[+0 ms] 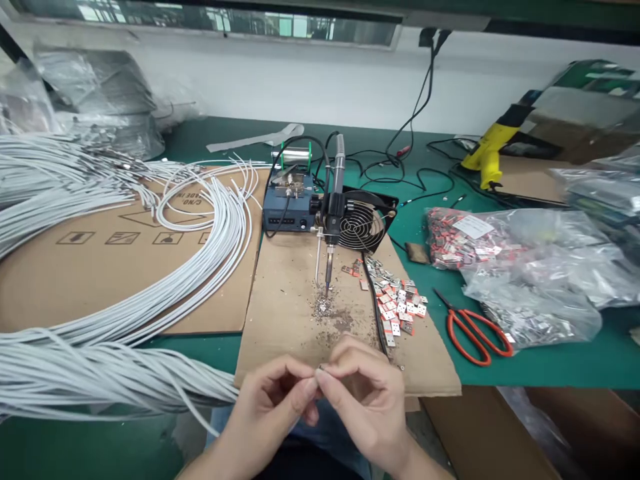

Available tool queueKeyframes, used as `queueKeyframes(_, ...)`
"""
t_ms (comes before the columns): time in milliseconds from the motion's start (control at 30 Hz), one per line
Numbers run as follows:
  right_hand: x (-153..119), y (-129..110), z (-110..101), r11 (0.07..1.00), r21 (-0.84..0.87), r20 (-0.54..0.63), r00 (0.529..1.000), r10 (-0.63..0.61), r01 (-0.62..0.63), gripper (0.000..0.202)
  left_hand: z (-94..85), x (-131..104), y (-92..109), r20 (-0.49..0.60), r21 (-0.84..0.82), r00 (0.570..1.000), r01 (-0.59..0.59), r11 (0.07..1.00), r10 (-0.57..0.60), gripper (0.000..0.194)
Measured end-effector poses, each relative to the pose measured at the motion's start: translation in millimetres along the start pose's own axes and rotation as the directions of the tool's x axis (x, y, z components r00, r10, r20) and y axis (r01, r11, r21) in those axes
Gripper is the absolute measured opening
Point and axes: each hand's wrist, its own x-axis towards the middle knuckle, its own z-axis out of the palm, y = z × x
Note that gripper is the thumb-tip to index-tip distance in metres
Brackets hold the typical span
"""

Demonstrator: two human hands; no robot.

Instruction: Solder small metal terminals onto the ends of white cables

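Small piece (321, 368): one, dark and mostly hidden by fingertips, so its shape cannot be told; it is held up by the near edge of the central cardboard sheet (280, 287).
Hands: two; the left hand (283, 407) and right hand (367, 400) meet tip to tip, thumb and forefinger of each closed in a pinch at the small piece, the other fingers curled.
Soldering iron (333, 223): one, held tip-down in a stand over the middle of the central sheet.
Solder scraps (323, 307): one scatter of bits under the tip, uncounted.
Metal tabs (397, 303): one loose pile, dozens, many partly red, along that sheet's right edge.
Black cord (375, 303): one, running beside the pile.
Station: one blue box (289, 213) and one black fan (357, 227), side by side at the sheet's far edge; one solder spool (296, 157) behind the box.
Scissors (459, 311): one pair, red-handled, on the green tabletop (555, 367), near its front edge, right of the sheet.
Clear bags: two near the scissors, one of reddish tabs (447, 243), one of metal parts (540, 320).
White cables: three groups, one bundle (115, 377) across the tabletop's front left, one curved bundle (220, 250) on the printed cardboard (90, 280), one heap (50, 180) toward the far left corner.
Yellow tool (493, 150): one, toward the far right corner.
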Motion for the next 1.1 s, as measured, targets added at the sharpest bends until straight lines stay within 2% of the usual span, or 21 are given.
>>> queueKeyframes(100, 1.2, -0.8, -2.6, 1.0, -0.005, -0.008, 1.0, -0.008, 0.008, 0.016, -0.6, 2.6, 9.1, -0.001, -0.004, 0.997, 0.076, 0.997, -0.076, 0.027)
queueKeyframes(233, 0.2, 3.4, 3.7, 1.0, 0.03, -0.057, 0.998, 0.006, -0.005, 0.017, 5.2, 4.7, 15.2, 0.036, -0.119, 0.977, 0.211, 0.97, -0.208, 0.037)
queueKeyframes(400, -6.1, 6.6, 10.2, 0.999, 0.004, -0.08, 0.996, -0.041, 0.042, 0.022, 4.6, 6.0, 8.5, 0.018, -0.158, 0.97, 0.243, 0.957, -0.243, 0.039)
queueKeyframes(467, -5.4, 4.4, -1.4, 0.991, -0.1, 0.006, 0.996, -0.086, 0.086, 0.022, -0.5, 3.8, 7.3, -0.004, -0.125, 0.981, 0.194, 0.973, -0.196, 0.033)
queueKeyframes(533, 1.3, 1.8, -25.0, 0.951, -0.284, 0.09, 0.991, -0.104, 0.125, 0.025, -7.8, -0.1, 8.9, -0.027, -0.082, 0.995, 0.097, 0.992, -0.1, 0.026)
queueKeyframes(600, 15.8, 0.9, -56.9, 0.852, -0.512, 0.068, 0.994, -0.089, 0.111, 0.024, -15.7, -3.8, 13.2, -0.013, -0.053, 1.0, -0.006, 0.999, 0.005, 0.021)
queueKeyframes(667, 37.6, 3.1, -89.3, 0.668, -0.744, 0.016, 1.0, -0.021, 0.025, 0.012, -22.9, -5.0, 18.8, 0.016, -0.023, 0.999, -0.041, 0.999, 0.041, 0.018)
queueKeyframes(700, 50.2, 5.7, -103.2, 0.622, -0.783, 0.017, 1.0, 0.016, 0.003, 0.013, -26.0, -3.9, 21.6, 0.022, 0.002, 0.999, -0.044, 0.999, 0.044, 0.018)
queueKeyframes(800, 87.4, 18.2, -128.0, 0.567, -0.824, 0.109, 0.98, 0.164, -0.003, 0.013, -33.3, 7.6, 28.9, 0.012, 0.134, 1.0, 0.005, 0.991, -0.007, 0.016)
queueKeyframes(967, 120.8, 39.7, -131.4, 0.56, -0.828, 0.26, 0.885, 0.387, -0.002, 0.008, -38.3, 42.4, 42.5, 0.004, 0.423, 0.974, 0.204, 0.883, -0.227, 0.013)
queueKeyframes(1033, 123.8, 44.1, -133.4, 0.577, -0.817, 0.302, 0.847, 0.436, -0.006, 0.009, -36.7, 55.3, 48.6, 0.034, 0.42, 0.944, 0.283, 0.862, -0.327, 0.011)
queueKeyframes(1100, 123.5, 45.9, -137.9, 0.592, -0.806, 0.326, 0.828, 0.456, -0.008, 0.013, -34.1, 66.2, 53.3, 0.041, 0.373, 0.924, 0.339, 0.864, -0.38, 0.009)
